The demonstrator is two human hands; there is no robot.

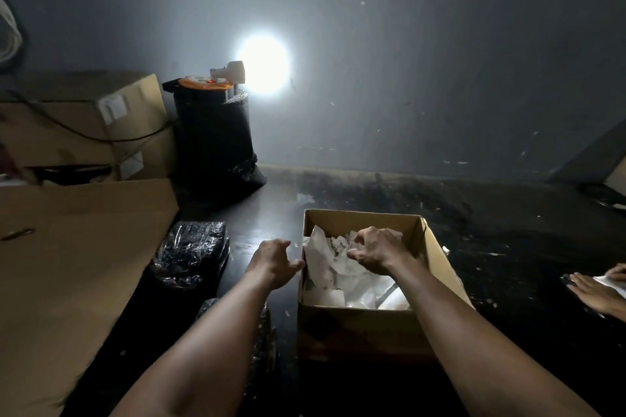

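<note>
We have an open box [355,328] on the dark floor [508,247], just right of centre at about five o'clock in our view. Its flaps are down and crumpled white paper [333,267] fills it.

Our right hand [382,250] is down inside the box, toward its twelve o'clock wall. Its fingers are curled and pinch a fold of the paper. Our left hand [274,261] is outside, at nine o'clock of the box. Its fingers are loosely curled and hold nothing. The thumb points at the box's left wall, and we cannot tell whether it touches the wall.

A black bundle [191,250] in shiny film lies at nine o'clock of the left hand, near it but apart. Another like it shows dimly under our left forearm. A flat cardboard sheet [74,264] lies beyond the bundle and covers the left of the view.

At eleven o'clock of the box, well apart, a black roll [213,139] stands upright against the wall [440,61]. An orange reel sits on top of it, and a glaring lamp [262,66] shines beside that. Stacked cartons [84,118] stand at nine o'clock of the roll.

At three o'clock of the box, at the picture's edge, another person's hand [594,291] lies flat on the floor. A white scrap is beside it.
</note>
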